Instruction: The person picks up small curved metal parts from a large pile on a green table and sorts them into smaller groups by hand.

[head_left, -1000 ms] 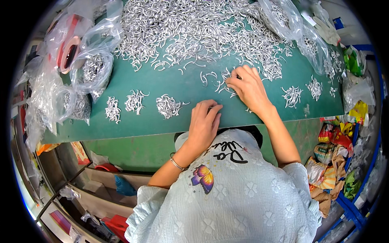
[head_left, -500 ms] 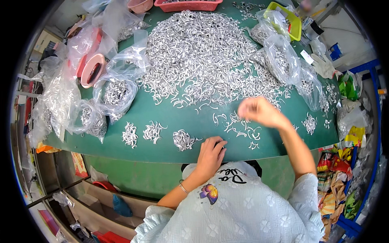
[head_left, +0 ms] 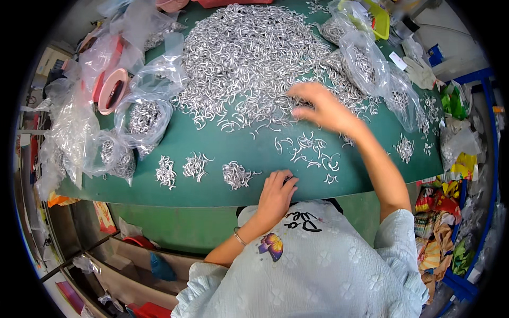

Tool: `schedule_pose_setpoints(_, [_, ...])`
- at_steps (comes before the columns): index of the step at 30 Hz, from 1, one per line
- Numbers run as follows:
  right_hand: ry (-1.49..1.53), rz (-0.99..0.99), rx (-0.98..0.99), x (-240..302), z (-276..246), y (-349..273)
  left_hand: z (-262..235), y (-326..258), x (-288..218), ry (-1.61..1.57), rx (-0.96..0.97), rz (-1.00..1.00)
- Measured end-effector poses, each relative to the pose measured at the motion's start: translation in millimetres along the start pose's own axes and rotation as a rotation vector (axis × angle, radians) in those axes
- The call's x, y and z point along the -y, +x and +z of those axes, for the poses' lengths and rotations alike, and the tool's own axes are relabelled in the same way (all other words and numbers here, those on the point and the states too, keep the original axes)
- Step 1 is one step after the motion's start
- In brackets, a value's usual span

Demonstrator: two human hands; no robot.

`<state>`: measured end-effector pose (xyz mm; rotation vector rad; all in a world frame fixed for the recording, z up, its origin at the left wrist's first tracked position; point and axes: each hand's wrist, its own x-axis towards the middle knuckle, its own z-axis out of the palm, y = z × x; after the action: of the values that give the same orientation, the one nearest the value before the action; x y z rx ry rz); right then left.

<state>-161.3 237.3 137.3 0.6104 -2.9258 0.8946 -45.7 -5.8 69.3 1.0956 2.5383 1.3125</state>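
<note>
My right hand [head_left: 323,110] reaches over the near right edge of a large heap of small curved silver metal pieces [head_left: 254,58]. It is slightly blurred, with thumb and fingers apart and nothing visible between them. My left hand [head_left: 275,195] rests on the green table close to its front edge, fingers loosely bent and lying on the surface. Just left of it sits a small pile of the curved pieces [head_left: 236,175], with two similar piles [head_left: 196,166] [head_left: 166,171] further left. Loose curved pieces [head_left: 307,151] lie scattered between my hands.
Clear bags of metal pieces [head_left: 144,119] stand at the left, beside a pink basin [head_left: 113,91]. More filled bags [head_left: 363,63] lie at the right, near a yellow-green basket [head_left: 379,21]. Another small pile [head_left: 404,149] is at the right. The green table [head_left: 212,140] ends close before my body.
My right hand has moved up and left, from the scattered loose pieces to the edge of the large heap, and its fingers have spread. My left hand stays on the table; the view has shifted slightly.
</note>
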Motion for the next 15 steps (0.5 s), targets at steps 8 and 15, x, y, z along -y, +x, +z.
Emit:
schedule_pose_setpoints(8, [-0.080,-0.025,-0.030,21,58,-82,0,4,-3,-0.057,-0.029,-0.007])
schedule_pose_setpoints(15, [-0.123,0.241,-0.385,-11,32,-90,0,6,-5,-0.108,-0.045,-0.018])
